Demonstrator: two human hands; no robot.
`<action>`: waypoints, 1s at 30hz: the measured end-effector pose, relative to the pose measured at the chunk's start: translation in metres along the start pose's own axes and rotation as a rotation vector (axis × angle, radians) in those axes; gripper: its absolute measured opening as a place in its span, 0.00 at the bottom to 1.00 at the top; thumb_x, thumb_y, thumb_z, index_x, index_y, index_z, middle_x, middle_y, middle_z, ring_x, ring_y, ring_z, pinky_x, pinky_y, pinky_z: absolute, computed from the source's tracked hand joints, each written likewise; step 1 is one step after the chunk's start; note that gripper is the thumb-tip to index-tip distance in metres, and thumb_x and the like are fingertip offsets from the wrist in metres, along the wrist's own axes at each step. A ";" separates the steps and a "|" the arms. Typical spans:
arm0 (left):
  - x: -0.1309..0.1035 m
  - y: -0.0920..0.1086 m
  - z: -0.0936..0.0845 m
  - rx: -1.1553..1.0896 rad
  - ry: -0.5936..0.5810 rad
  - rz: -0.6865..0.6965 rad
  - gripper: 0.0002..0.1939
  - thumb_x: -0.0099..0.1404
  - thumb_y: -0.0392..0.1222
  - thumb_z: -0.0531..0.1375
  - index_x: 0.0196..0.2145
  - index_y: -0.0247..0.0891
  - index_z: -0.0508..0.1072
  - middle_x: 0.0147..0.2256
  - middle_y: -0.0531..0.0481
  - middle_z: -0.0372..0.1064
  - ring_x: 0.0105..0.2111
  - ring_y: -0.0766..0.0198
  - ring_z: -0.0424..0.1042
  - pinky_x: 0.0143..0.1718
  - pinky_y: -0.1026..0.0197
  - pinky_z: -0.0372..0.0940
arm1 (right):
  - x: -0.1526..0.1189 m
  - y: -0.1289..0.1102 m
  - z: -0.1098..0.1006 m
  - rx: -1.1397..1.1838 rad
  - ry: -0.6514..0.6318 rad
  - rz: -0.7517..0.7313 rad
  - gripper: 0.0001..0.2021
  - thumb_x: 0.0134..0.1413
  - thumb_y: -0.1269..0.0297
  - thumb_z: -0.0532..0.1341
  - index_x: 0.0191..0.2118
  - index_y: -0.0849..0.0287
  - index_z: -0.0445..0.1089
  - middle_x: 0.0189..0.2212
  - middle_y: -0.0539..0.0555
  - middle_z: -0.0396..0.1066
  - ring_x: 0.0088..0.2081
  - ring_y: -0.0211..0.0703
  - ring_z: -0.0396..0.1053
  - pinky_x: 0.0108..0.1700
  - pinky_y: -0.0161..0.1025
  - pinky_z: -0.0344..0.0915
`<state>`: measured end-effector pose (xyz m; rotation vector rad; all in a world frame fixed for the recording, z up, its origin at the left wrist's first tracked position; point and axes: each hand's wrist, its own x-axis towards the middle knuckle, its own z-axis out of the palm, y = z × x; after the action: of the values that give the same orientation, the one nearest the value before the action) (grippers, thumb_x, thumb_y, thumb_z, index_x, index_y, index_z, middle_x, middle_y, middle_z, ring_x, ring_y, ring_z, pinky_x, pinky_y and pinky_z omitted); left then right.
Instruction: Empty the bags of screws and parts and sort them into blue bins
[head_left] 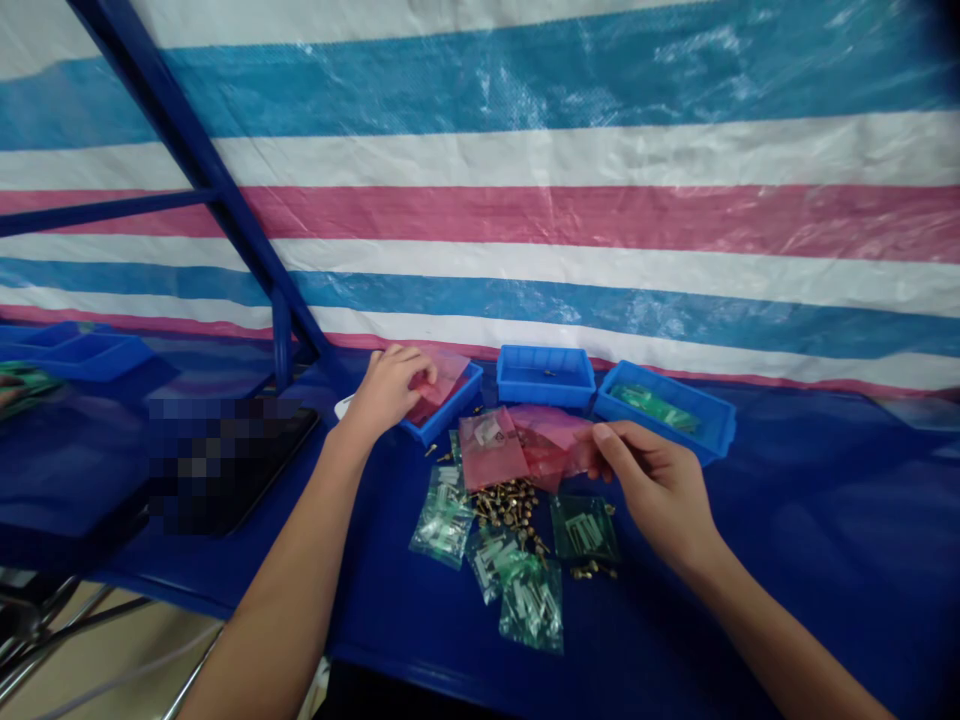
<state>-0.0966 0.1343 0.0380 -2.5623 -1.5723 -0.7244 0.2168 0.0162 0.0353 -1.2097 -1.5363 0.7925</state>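
My left hand (394, 385) is over the left blue bin (454, 405), its fingers curled and pinching a pink plastic bag (448, 372). My right hand (652, 480) is closed, with thumb and fingers on the edge of another pink plastic bag (551, 440). Beside that bag lies a pink bag with a white piece inside (491, 450). Just below is a pile of small brass-coloured metal parts (510, 505). Around the pile lie green-tinted clear bags of pale strips, such as one on the left (442, 515), one in front (532, 605) and one near my right hand (585, 530).
A middle blue bin (546, 380) and a right blue bin (664, 410) with green bags stand along the striped sheet (570, 220). A dark flat device (277, 465) lies left of my forearm. Blue frame bars (202, 180) rise behind it. At far left is another blue tray (90, 355).
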 end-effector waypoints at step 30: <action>-0.002 0.023 0.002 0.270 -0.152 -0.035 0.21 0.71 0.48 0.46 0.42 0.39 0.77 0.41 0.44 0.77 0.42 0.51 0.75 0.43 0.53 0.64 | 0.012 0.007 -0.017 -0.440 -0.415 -0.147 0.13 0.64 0.58 0.55 0.32 0.56 0.73 0.28 0.49 0.72 0.30 0.40 0.67 0.33 0.37 0.58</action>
<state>-0.0768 0.1217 0.0399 -2.4450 -1.6324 -0.2984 0.2345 0.0279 0.0375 -1.2735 -2.1996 0.6521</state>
